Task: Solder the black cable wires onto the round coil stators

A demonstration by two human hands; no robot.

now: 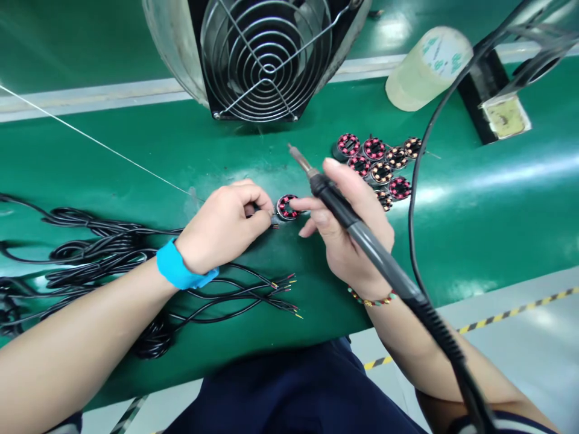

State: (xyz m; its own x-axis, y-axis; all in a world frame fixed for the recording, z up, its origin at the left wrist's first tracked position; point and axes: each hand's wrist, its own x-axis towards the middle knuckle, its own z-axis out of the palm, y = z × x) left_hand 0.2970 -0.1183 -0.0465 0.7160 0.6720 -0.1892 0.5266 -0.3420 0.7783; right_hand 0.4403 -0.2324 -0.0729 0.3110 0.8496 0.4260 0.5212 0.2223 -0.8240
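Ring and iron: the work looks like close positioning at the black-rimmed ring with dark-red windings (pixel 281 208); any shift there would call for a steady ring and the hot end clear of skin.
Ring: on the green tabletop (pixel 253 337), between the hands.
Left hand (pixel 221 223): thumb and forefinger pinched together at the ring's left edge; I cannot tell what is between them.
Right hand (pixel 341 253): grips the grey-and-black soldering iron (pixel 384 260), 1 fingertip on the ring; tip raised, apart from it.
Hidden: the ring's right side, behind that finger.
Cut off: the round metal-grilled fan (pixel 269 67), at the top edge.
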